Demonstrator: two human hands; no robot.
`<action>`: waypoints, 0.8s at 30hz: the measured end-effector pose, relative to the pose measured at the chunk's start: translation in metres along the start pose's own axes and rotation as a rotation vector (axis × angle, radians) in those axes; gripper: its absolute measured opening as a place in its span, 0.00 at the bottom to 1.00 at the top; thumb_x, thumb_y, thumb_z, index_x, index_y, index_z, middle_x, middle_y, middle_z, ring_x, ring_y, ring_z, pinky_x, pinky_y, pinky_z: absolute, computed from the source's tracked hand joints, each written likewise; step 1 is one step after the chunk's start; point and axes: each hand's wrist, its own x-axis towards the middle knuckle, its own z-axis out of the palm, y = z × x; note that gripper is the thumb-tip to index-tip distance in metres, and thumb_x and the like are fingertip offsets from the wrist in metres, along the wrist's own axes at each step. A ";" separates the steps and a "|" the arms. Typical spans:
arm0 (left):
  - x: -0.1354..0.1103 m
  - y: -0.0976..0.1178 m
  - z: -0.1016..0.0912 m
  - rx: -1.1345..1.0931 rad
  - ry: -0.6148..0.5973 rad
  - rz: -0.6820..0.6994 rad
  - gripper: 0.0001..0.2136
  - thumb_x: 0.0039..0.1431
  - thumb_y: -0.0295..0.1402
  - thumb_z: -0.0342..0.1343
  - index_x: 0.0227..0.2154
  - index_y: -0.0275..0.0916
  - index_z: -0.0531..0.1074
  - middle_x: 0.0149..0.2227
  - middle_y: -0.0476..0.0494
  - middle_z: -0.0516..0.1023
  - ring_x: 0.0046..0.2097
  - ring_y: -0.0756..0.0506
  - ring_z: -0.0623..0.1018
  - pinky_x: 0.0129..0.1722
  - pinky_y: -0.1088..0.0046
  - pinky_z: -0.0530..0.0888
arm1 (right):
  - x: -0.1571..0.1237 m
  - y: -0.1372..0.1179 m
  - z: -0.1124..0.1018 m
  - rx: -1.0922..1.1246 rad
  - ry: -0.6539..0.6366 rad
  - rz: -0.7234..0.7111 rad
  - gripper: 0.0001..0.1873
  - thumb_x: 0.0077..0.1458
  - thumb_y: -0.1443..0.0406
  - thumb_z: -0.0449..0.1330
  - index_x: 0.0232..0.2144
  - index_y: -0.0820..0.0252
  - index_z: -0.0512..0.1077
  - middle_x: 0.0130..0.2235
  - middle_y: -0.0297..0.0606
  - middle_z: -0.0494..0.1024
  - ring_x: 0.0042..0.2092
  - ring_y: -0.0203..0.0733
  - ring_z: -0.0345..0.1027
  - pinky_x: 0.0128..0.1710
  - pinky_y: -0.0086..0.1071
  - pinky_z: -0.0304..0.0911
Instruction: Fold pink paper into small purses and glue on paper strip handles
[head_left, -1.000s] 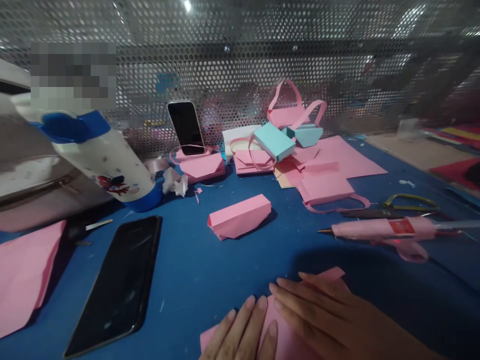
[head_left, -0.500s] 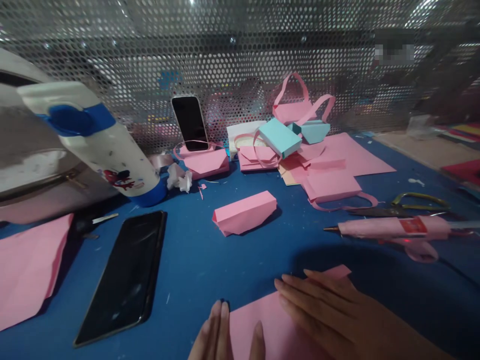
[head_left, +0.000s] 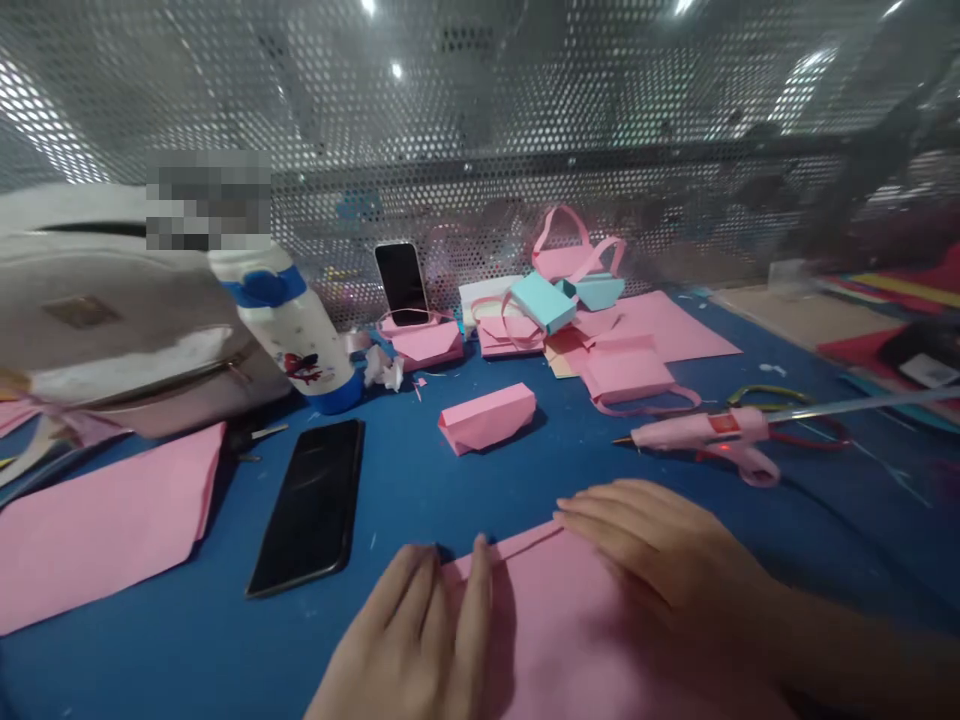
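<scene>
A sheet of pink paper [head_left: 570, 620] lies on the blue table in front of me, with a narrow strip [head_left: 525, 542] turned over along its far edge. My left hand [head_left: 420, 630] is at the sheet's left side, fingers bent over the far edge and thumb along the strip, closed on the paper. My right hand [head_left: 660, 550] rests on the right part of the sheet. Its fingers stretch leftward across the fold, its thumb hidden. Beyond the hands stands a small folded pink paper box [head_left: 487, 418].
A pink glue gun [head_left: 697, 432] with a lit red light lies right, its cord trailing, scissors [head_left: 772, 395] behind it. A black phone [head_left: 311, 510], folded pink paper [head_left: 112, 520] and a bottle [head_left: 300, 330] are left. Paper bags [head_left: 630, 370] sit before a perforated metal panel [head_left: 480, 120].
The view has tilted up and turned left. My left hand has moved onto the sheet's far edge, where a folded strip now shows. My right hand stays on the paper.
</scene>
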 end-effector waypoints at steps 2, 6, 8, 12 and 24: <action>0.009 -0.008 -0.001 -0.020 0.106 0.027 0.17 0.58 0.17 0.45 0.47 0.26 0.72 0.33 0.38 0.82 0.34 0.39 0.81 0.42 0.57 0.77 | 0.002 0.002 -0.003 -0.038 0.053 0.005 0.18 0.65 0.73 0.46 0.49 0.64 0.74 0.44 0.42 0.82 0.43 0.43 0.74 0.44 0.38 0.67; 0.024 -0.018 -0.001 -0.069 0.128 -0.005 0.11 0.54 0.16 0.50 0.27 0.35 0.74 0.25 0.45 0.76 0.26 0.42 0.75 0.26 0.64 0.72 | 0.004 0.004 -0.008 -0.019 0.039 0.001 0.17 0.65 0.73 0.47 0.42 0.62 0.76 0.36 0.40 0.81 0.35 0.42 0.73 0.35 0.35 0.65; 0.031 -0.027 -0.002 -0.120 0.080 -0.008 0.10 0.53 0.16 0.52 0.24 0.37 0.71 0.25 0.46 0.74 0.26 0.42 0.73 0.24 0.66 0.69 | 0.005 0.001 -0.011 0.045 0.019 0.030 0.16 0.65 0.73 0.48 0.40 0.61 0.76 0.36 0.39 0.80 0.36 0.42 0.73 0.36 0.35 0.64; 0.048 -0.053 0.004 -0.307 0.027 -0.152 0.10 0.57 0.16 0.49 0.28 0.36 0.70 0.30 0.45 0.75 0.30 0.45 0.74 0.27 0.71 0.66 | 0.006 -0.013 -0.020 0.315 -0.020 0.087 0.13 0.67 0.67 0.52 0.45 0.61 0.75 0.41 0.41 0.80 0.41 0.42 0.73 0.41 0.32 0.64; 0.076 -0.036 0.023 -0.605 0.032 -0.038 0.09 0.62 0.22 0.49 0.35 0.40 0.71 0.35 0.48 0.77 0.36 0.48 0.78 0.35 0.76 0.72 | 0.003 -0.024 -0.024 0.459 -0.091 -0.258 0.19 0.71 0.64 0.45 0.51 0.66 0.72 0.41 0.42 0.79 0.41 0.42 0.66 0.41 0.34 0.59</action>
